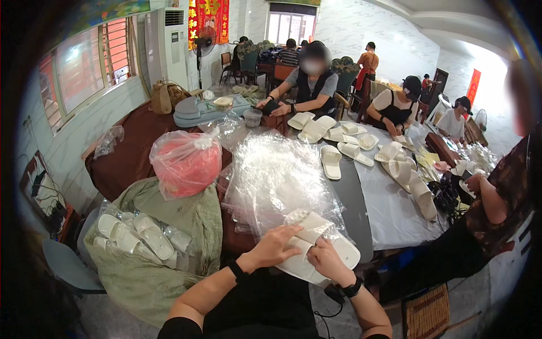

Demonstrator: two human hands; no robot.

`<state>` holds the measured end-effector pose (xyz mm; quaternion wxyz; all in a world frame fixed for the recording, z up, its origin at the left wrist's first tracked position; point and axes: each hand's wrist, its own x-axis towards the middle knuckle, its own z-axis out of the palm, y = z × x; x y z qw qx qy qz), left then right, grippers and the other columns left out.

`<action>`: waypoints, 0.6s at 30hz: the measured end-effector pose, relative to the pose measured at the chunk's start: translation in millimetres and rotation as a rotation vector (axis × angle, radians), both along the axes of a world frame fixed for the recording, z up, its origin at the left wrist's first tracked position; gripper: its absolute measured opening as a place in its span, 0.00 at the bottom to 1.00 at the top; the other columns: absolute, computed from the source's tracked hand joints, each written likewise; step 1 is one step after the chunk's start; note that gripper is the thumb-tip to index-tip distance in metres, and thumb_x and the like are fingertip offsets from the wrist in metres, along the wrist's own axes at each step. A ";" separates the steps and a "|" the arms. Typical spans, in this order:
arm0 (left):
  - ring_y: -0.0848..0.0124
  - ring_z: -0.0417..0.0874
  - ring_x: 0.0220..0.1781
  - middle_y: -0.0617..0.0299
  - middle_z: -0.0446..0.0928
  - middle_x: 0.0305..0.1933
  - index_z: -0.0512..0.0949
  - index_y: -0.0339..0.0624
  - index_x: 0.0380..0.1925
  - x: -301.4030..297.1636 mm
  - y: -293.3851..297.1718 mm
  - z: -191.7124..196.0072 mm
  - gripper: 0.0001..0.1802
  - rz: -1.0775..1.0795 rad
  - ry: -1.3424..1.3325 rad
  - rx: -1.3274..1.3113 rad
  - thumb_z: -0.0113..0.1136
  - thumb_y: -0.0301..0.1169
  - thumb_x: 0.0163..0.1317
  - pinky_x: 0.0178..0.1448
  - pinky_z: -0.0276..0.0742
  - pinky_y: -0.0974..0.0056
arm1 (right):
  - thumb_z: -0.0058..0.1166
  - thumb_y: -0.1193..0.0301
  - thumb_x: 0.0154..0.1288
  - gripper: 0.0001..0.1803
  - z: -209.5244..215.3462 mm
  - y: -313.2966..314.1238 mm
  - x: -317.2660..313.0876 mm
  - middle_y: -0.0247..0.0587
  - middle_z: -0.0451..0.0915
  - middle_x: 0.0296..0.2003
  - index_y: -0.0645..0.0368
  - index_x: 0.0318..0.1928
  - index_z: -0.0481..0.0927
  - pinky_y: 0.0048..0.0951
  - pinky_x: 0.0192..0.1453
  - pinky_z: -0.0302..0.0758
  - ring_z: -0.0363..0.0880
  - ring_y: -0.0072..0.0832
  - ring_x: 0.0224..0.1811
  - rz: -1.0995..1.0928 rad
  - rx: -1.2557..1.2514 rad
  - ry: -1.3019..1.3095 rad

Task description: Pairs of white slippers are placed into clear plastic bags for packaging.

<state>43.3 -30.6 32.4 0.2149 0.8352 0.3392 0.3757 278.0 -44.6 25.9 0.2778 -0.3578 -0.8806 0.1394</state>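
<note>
A pair of white open-toe slippers (341, 248) lies at the table's near edge, right in front of me, one partly over the other. My left hand (274, 246) grips them from the left, fingers over one strap and thumb by the other. My right hand (329, 261) is closed at the nearer slipper's strap, its fingertips tucked by the opening and partly hidden. Just beyond the slippers spreads a shiny heap of clear plastic bags (276, 175). Whether any film lies between my fingers and the slippers, I cannot tell.
At left, a green woven sack (195, 220) holds bagged white slippers (152, 236). A pink-filled plastic bag (186, 164) sits behind it. More white slippers (330, 161) line the table to the right. A person (497, 186) stands close at right; co-workers sit farther off.
</note>
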 end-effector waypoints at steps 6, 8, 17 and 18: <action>0.44 0.68 0.72 0.44 0.69 0.71 0.68 0.43 0.69 -5.0 -13.2 -0.2 0.36 -0.092 0.040 0.085 0.67 0.28 0.58 0.74 0.65 0.47 | 0.59 0.78 0.54 0.03 -17.8 8.7 -5.8 0.54 0.76 0.43 0.62 0.31 0.82 0.48 0.61 0.69 0.70 0.53 0.53 -0.220 0.008 0.003; 0.42 0.64 0.74 0.46 0.64 0.75 0.67 0.49 0.71 5.3 -17.8 3.8 0.42 -0.034 0.314 0.188 0.62 0.19 0.53 0.74 0.62 0.43 | 0.59 0.77 0.54 0.04 -32.0 19.7 -1.1 0.54 0.77 0.44 0.62 0.32 0.82 0.51 0.63 0.68 0.70 0.54 0.53 -0.213 -0.008 -0.025; 0.44 0.65 0.73 0.49 0.64 0.75 0.67 0.53 0.72 14.5 -30.9 6.1 0.47 -0.129 0.230 0.178 0.55 0.12 0.47 0.70 0.68 0.44 | 0.57 0.73 0.60 0.10 -41.2 48.0 -30.5 0.55 0.76 0.40 0.63 0.41 0.80 0.61 0.61 0.65 0.67 0.59 0.53 -0.215 0.177 0.098; 0.45 0.65 0.73 0.49 0.65 0.75 0.68 0.52 0.72 13.2 -34.3 6.4 0.47 -0.159 0.185 0.152 0.55 0.11 0.47 0.69 0.68 0.44 | 0.57 0.73 0.61 0.10 -33.4 48.1 -39.3 0.56 0.74 0.40 0.63 0.42 0.80 0.62 0.60 0.65 0.67 0.60 0.52 -0.218 0.094 0.089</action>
